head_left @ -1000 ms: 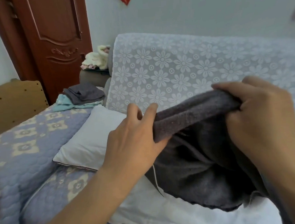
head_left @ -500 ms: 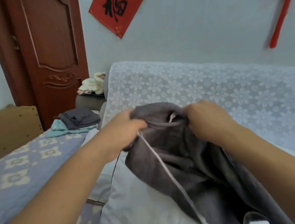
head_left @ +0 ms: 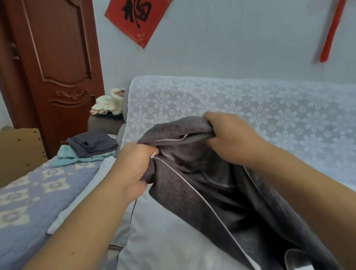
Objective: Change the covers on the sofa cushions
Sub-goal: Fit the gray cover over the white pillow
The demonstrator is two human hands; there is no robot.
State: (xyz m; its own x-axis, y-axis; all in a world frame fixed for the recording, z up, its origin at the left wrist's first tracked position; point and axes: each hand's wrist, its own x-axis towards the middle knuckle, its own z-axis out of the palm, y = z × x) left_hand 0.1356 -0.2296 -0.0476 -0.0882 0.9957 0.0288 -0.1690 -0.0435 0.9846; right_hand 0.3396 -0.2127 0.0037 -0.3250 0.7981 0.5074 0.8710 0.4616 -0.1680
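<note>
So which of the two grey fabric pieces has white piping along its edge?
The grey cover gripped by the left hand and right hand; the folded grey cloth by the door shows none.

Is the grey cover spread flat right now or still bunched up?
Bunched: the grey cover hangs crumpled, its top edge gathered in the left hand and right hand.
</note>
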